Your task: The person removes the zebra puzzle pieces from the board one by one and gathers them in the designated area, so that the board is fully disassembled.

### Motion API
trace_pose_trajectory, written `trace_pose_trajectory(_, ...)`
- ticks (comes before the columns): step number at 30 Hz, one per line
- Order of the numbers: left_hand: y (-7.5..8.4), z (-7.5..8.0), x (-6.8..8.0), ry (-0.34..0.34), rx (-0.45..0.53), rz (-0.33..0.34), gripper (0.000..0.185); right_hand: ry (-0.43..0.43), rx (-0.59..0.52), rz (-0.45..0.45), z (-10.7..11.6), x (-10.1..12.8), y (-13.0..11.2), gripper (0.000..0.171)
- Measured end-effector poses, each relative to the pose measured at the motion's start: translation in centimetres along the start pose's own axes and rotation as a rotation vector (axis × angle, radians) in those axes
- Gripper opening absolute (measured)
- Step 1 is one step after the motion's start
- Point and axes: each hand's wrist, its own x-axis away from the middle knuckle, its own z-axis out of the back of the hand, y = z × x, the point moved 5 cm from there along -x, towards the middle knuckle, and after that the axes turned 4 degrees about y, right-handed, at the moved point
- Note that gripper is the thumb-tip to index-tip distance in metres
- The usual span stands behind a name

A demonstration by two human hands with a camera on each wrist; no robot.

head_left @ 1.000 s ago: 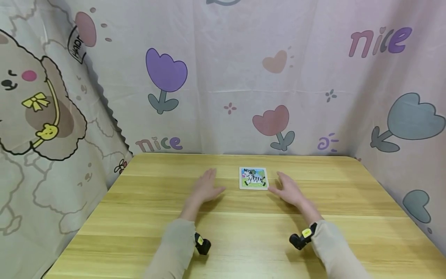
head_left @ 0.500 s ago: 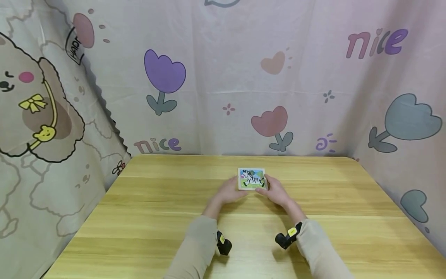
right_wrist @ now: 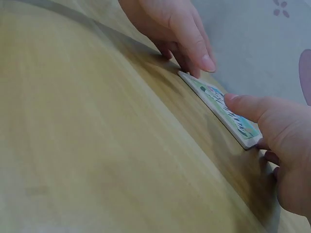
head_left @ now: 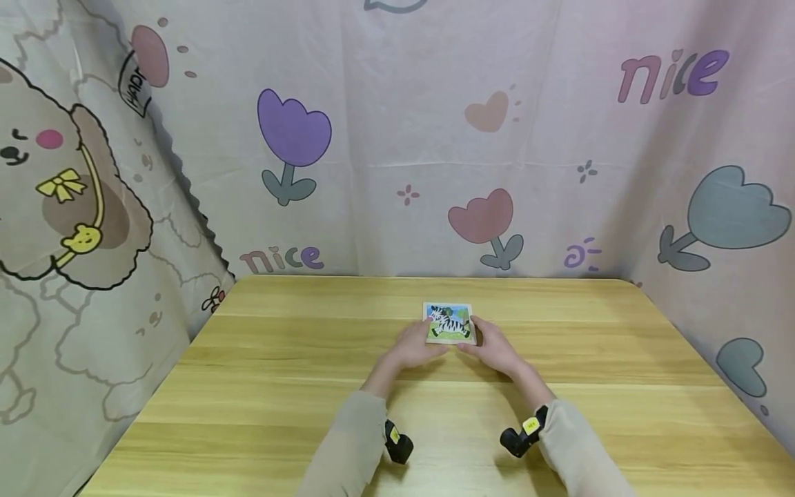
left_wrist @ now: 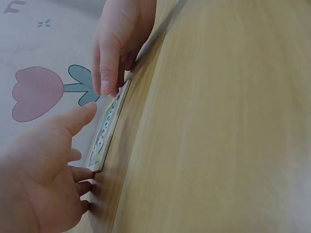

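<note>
Between the fingers of both hands a small zebra picture board is seen, lying flat on the wooden table. Its left edge is met by the fingers of the left hand, which are curled against the board's side and near corner, while the thumb is held straight above the printed face, apart from it. Its right edge is taken by the right hand, whose fingers are curled at the side and whose thumb is laid on the top face near the corner. Whether the board is lifted at all cannot be told; in the wrist views it appears level with the tabletop. Behind the fingertips a printed curtain with tulips is hung.
</note>
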Motion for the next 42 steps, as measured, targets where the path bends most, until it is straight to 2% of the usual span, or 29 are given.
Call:
trace_pose_trajectory(8,0.0,-0.1,1.4,-0.067,0.08,-0.187,0.047,-0.015,-0.041,0.066,-0.1,1.9,-0.8,0.073)
trace_pose_trajectory(13,0.4,0.0,3.2,-0.138,0.141,-0.225,0.045,-0.023,-0.065,0.07,-0.2,3.6,-1.4,0.071)
trace_pose_trajectory(16,0.8,0.2,4.7,-0.164,0.147,-0.21,0.047,-0.025,-0.04,0.078,-0.4,4.7,-1.7,0.072)
trace_pose_trajectory(20,1.3,0.5,6.7,-0.171,0.102,-0.163,0.054,-0.027,-0.013,0.098,-0.6,6.1,-2.0,0.072)
trace_pose_trajectory(27,1.4,0.8,9.7,-0.199,0.015,-0.083,0.07,-0.049,-0.051,0.113,-1.0,8.1,-3.0,0.072)
trace_pose_trajectory(33,1.6,0.7,11.0,-0.208,0.02,-0.087,0.071,-0.02,0.008,0.08,-0.9,9.6,-3.4,0.071)
trace_pose_trajectory(37,1.7,0.7,11.6,-0.216,0.015,-0.084,0.073,0.004,0.057,0.089,-0.9,10.2,-3.5,0.071)
trace_pose_trajectory(42,1.8,0.8,12.2,-0.24,-0.009,-0.039,0.077,0.03,0.105,0.105,-0.9,10.5,-3.5,0.069)
